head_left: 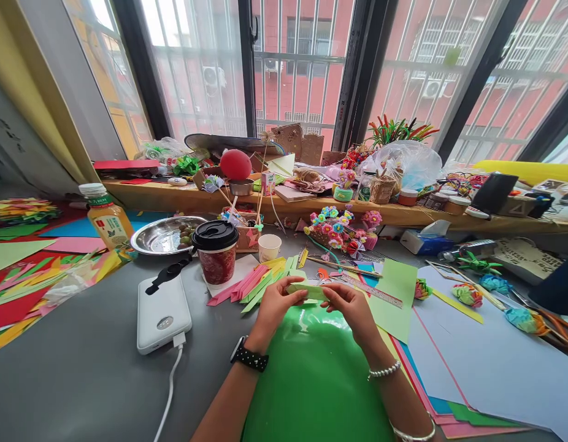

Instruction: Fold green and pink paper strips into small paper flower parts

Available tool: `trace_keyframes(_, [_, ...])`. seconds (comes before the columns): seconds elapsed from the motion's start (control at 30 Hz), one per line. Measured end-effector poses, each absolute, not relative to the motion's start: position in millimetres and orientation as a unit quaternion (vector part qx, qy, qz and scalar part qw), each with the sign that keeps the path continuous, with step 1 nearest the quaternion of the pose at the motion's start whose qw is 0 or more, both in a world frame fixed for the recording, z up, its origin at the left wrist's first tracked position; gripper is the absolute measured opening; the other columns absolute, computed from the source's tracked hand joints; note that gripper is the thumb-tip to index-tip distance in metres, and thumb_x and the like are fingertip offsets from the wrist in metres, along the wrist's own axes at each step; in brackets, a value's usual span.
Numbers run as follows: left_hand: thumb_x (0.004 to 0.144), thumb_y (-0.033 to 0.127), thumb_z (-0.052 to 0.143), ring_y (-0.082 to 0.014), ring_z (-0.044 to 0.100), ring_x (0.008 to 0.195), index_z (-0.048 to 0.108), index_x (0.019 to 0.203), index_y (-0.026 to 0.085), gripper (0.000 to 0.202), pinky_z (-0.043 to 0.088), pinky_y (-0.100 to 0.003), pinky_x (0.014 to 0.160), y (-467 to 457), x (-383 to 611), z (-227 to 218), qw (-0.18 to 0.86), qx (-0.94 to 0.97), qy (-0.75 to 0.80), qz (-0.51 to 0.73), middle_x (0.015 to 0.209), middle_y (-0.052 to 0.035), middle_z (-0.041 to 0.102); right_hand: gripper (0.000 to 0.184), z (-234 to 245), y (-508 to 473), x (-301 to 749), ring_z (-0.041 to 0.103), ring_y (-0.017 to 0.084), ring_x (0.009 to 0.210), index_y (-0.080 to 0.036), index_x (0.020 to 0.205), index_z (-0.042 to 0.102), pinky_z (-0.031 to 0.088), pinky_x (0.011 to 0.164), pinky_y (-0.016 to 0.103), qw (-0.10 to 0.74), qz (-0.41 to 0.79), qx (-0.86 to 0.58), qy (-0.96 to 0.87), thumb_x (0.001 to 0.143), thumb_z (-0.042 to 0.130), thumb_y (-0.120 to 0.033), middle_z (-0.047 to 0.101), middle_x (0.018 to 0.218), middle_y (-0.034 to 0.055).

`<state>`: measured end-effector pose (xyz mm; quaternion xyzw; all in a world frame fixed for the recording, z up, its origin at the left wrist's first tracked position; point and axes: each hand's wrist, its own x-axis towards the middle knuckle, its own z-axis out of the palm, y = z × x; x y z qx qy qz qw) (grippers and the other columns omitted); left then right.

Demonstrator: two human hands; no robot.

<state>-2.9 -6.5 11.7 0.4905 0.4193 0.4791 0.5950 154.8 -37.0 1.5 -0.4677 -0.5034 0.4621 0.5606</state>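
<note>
My left hand (280, 301) and my right hand (351, 307) pinch the two ends of a small folded piece of light green paper (310, 291). They hold it just above the far end of a glossy green balloon-like surface (316, 374) that lies between my forearms. Just left of my left hand, folded pink paper strips (242, 285) lie beside light green strips (260, 294) and yellow ones. A light green paper sheet (394, 294) lies to the right of my right hand. My fingertips hide part of the folded paper.
At the left stand a lidded coffee cup (216, 255), a white power bank (163, 313) with a cable, a steel bowl (146, 236) and a juice bottle (108, 218). Large white paper (495, 356) and paper flowers (468, 294) lie right. A cluttered wooden ledge (284, 205) runs behind.
</note>
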Motion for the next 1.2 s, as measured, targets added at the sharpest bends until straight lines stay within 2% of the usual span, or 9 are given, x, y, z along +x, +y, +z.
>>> trace_keyframes(0.3, [0.049,0.026,0.075,-0.0147,0.062,0.059,0.065,0.078,0.012,0.033,0.051,-0.027,0.063,-6.8,-3.7,11.5,0.623,0.484,0.400,0.467,0.069,-0.0023,0.066,0.024,-1.3,-35.0,154.9,0.061,0.016,0.057,-0.016,0.074,0.066,0.050,0.056,0.028,0.570,0.461,-0.467,-0.494,0.061,0.068,-0.035,0.064,0.062,0.0014])
trace_keyframes(0.47, [0.050,0.026,0.073,-0.0170,0.063,0.065,0.067,0.074,0.013,0.028,0.049,-0.030,0.068,-5.6,-7.1,11.7,0.642,0.487,0.390,0.446,0.070,-0.0030,0.067,0.024,-0.4,-35.8,155.3,0.061,0.015,0.059,-0.018,0.081,0.067,0.050,0.059,0.028,0.572,0.481,-0.460,-0.480,0.061,0.067,-0.033,0.066,0.067,0.0013])
trace_keyframes(0.63, [0.054,0.022,0.069,-0.0169,0.063,0.069,0.067,0.068,0.014,0.016,0.048,-0.029,0.073,-8.2,-8.8,16.8,0.645,0.485,0.398,0.438,0.068,-0.0024,0.067,0.020,2.4,-37.6,156.2,0.061,0.015,0.062,-0.017,0.073,0.068,0.049,0.060,0.027,0.562,0.489,-0.466,-0.477,0.059,0.068,-0.030,0.065,0.067,0.0021])
trace_keyframes(0.77, [0.054,0.021,0.068,-0.0167,0.062,0.068,0.067,0.065,0.014,0.013,0.048,-0.030,0.072,-9.4,-7.4,18.2,0.624,0.511,0.395,0.440,0.068,-0.0024,0.067,0.028,2.6,-37.0,155.1,0.061,0.016,0.064,-0.017,0.080,0.066,0.050,0.059,0.027,0.542,0.491,-0.471,-0.493,0.059,0.068,-0.035,0.066,0.075,0.0033])
trace_keyframes(0.9, [0.055,0.023,0.068,-0.0169,0.060,0.071,0.067,0.069,0.014,0.017,0.047,-0.027,0.068,-9.4,-6.4,18.0,0.596,0.562,0.384,0.427,0.072,-0.0043,0.066,0.030,0.0,-35.2,154.3,0.061,0.016,0.059,-0.015,0.078,0.066,0.050,0.056,0.028,0.532,0.477,-0.482,-0.507,0.060,0.067,-0.039,0.066,0.070,0.0042])
trace_keyframes(1.03, [0.052,0.024,0.071,-0.0151,0.060,0.068,0.064,0.086,0.015,0.036,0.045,-0.024,0.061,-8.7,-5.2,17.1,0.582,0.584,0.389,0.411,0.083,-0.0057,0.066,0.028,-2.8,-34.6,154.7,0.060,0.016,0.058,-0.015,0.076,0.066,0.050,0.056,0.028,0.544,0.456,-0.489,-0.507,0.059,0.068,-0.038,0.065,0.065,0.0035])
trace_keyframes(1.1, [0.052,0.025,0.072,-0.0146,0.060,0.065,0.062,0.089,0.014,0.039,0.044,-0.023,0.059,-8.2,-4.3,16.0,0.572,0.583,0.400,0.416,0.079,-0.0054,0.065,0.028,-3.6,-34.8,154.6,0.060,0.016,0.057,-0.015,0.076,0.065,0.049,0.055,0.027,0.544,0.451,-0.488,-0.512,0.060,0.068,-0.038,0.065,0.065,0.0036])
trace_keyframes(1.2, [0.055,0.025,0.070,-0.0139,0.058,0.060,0.061,0.085,0.013,0.034,0.042,-0.022,0.055,-7.8,-3.1,13.6,0.536,0.595,0.417,0.430,0.068,-0.0036,0.064,0.026,-4.5,-35.1,153.8,0.061,0.017,0.059,-0.015,0.074,0.065,0.048,0.055,0.028,0.532,0.433,-0.495,-0.534,0.061,0.067,-0.038,0.066,0.068,0.0046])
